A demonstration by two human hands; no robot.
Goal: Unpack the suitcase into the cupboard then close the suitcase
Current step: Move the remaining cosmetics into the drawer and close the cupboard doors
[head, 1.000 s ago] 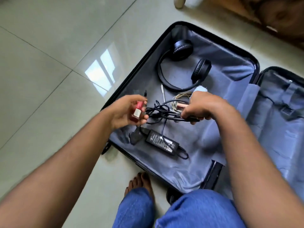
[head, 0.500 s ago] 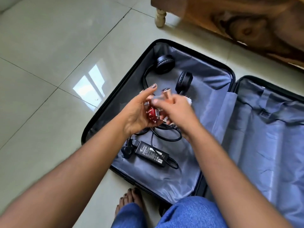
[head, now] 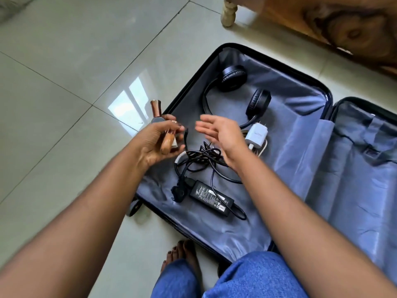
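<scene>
Moved: half a second ago I saw both hands together over the cables; my right hand (head: 221,136) has since let go and drawn apart, and the copper bottles now sit in the left hand alone, out over the suitcase's left rim.
Left hand (head: 158,143): fingers curled round two small copper-coloured bottles (head: 163,134), one standing up past the knuckles, one lying across the palm.
Right hand: fingers straight and spread, holding nothing, hovering above the cable tangle.
Suitcase (head: 300,87): lying open flat on the tiled floor (head: 64,82), grey lining showing in both halves.
Suitcase, left half: black headphones (head: 238,93) toward the far end; white charger plug (head: 256,134) just nearer than them; black cable tangle (head: 202,158) in the middle; black power adapter (head: 211,195) nearest me.
Suitcase, right half: I see only lining and a strap.
Beyond the suitcase: a wooden furniture piece (head: 333,29) with a pale leg.
</scene>
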